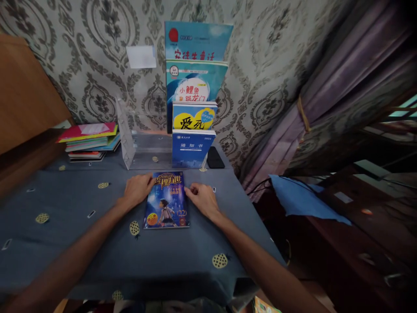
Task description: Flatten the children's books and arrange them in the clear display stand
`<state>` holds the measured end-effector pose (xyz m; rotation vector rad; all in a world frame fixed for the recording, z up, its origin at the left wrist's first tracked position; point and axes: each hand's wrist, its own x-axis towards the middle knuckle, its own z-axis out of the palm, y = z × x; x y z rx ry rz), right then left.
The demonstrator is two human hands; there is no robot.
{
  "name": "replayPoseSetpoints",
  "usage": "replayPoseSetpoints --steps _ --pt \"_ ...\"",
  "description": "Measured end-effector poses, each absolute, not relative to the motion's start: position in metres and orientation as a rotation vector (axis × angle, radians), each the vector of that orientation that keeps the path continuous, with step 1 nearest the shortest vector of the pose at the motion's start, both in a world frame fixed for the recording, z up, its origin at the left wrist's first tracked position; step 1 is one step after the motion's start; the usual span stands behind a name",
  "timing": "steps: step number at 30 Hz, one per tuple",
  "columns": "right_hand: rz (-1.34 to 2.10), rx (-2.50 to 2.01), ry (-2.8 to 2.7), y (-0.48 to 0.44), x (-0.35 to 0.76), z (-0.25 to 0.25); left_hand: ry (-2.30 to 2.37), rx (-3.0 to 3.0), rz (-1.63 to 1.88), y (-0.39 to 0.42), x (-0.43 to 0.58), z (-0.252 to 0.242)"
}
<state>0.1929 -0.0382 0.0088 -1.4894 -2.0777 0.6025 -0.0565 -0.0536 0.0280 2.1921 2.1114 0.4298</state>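
Observation:
A dark blue illustrated book (pixel 167 200) lies flat on the blue-grey tablecloth (pixel 81 226). My left hand (pixel 137 188) rests at its upper left corner, fingers curled onto the edge. At the book's upper right edge my right hand (pixel 202 198) has its fingers bent and touching the cover. Behind the book stands a clear acrylic tiered rack (pixel 137 143) with several blue books (pixel 193 117) stepped upright on its right side.
A stack of colourful books (pixel 88 140) lies at the back left by a wooden headboard (pixel 22 95). A black phone (pixel 215 157) rests right of the rack. Purple curtain (pixel 325 87) and blue cloth (pixel 302 198) are right of the table edge.

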Motion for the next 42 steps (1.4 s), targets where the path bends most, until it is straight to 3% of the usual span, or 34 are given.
replayPoseSetpoints --steps 5,10,24,33,42 --pt "0.374 -1.198 -2.218 -0.028 0.180 0.009 1.735 2.715 0.513 -0.054 -0.019 0.016" --pt "0.300 -1.016 -2.338 -0.007 0.166 -0.009 1.566 2.755 0.551 -0.042 -0.007 -0.008" --pt "0.379 -1.085 -2.396 -0.003 0.167 -0.019 1.653 2.704 0.539 -0.044 -0.008 -0.012" --pt "0.414 -1.078 -2.378 -0.003 0.169 -0.022 2.081 2.564 0.284 -0.052 -0.020 0.009" --pt "0.648 -0.974 -2.182 0.013 0.179 -0.035 2.132 2.542 0.170 -0.055 -0.019 0.023"
